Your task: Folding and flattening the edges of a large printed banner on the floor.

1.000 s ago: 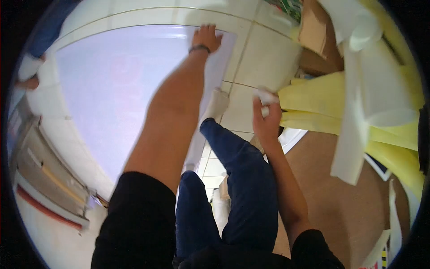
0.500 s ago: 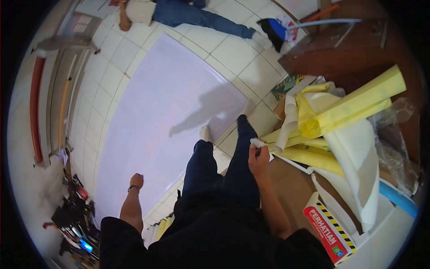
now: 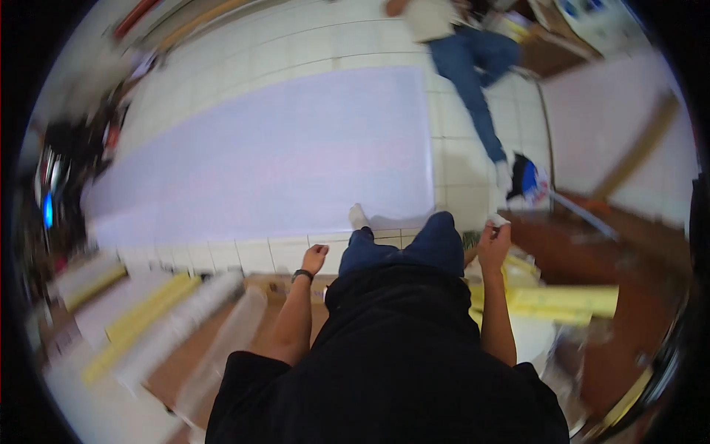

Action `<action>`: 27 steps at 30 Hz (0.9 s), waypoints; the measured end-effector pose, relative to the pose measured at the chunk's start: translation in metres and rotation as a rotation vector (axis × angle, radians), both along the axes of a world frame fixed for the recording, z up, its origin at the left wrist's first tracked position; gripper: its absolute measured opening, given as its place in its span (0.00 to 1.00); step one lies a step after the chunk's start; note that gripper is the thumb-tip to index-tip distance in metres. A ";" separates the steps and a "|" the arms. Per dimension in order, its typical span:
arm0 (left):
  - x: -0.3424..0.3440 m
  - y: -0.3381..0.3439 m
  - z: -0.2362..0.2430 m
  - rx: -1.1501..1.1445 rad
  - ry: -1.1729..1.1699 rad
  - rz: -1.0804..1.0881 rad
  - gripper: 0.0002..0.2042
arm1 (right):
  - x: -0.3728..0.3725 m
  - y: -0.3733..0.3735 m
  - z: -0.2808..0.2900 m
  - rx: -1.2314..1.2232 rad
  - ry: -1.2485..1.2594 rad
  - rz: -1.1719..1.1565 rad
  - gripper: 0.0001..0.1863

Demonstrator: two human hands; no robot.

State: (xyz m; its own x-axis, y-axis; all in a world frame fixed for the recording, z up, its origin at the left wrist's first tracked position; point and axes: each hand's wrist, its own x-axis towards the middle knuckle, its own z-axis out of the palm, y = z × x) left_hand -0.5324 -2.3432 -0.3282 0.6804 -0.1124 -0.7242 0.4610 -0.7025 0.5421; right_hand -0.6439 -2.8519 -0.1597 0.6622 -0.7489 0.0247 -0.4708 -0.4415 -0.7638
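A large pale sheet [image 3: 266, 155] lies spread flat on the tiled floor [image 3: 473, 185], ahead of the person's knees. Yellow rolls [image 3: 555, 300] lie just right of the right hand [image 3: 494, 244], whose fingers are pinched on a small white scrap [image 3: 493, 220]. The left hand [image 3: 314, 259] hangs beside the left knee, fingers curled together and holding nothing.

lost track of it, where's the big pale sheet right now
In the head view the big pale sheet lies flat on the tiled floor, ahead and left of the person's knees.
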 end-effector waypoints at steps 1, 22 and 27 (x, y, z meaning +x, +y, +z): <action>-0.023 -0.005 0.002 -0.031 0.027 0.133 0.22 | 0.015 -0.004 0.003 -0.044 -0.002 0.081 0.11; -0.364 -0.291 0.014 0.152 0.309 1.133 0.24 | 0.247 0.038 -0.026 -0.150 0.055 1.323 0.15; -0.382 -0.275 -0.014 -0.005 0.324 1.264 0.23 | 0.232 0.049 -0.073 -0.187 0.183 1.368 0.14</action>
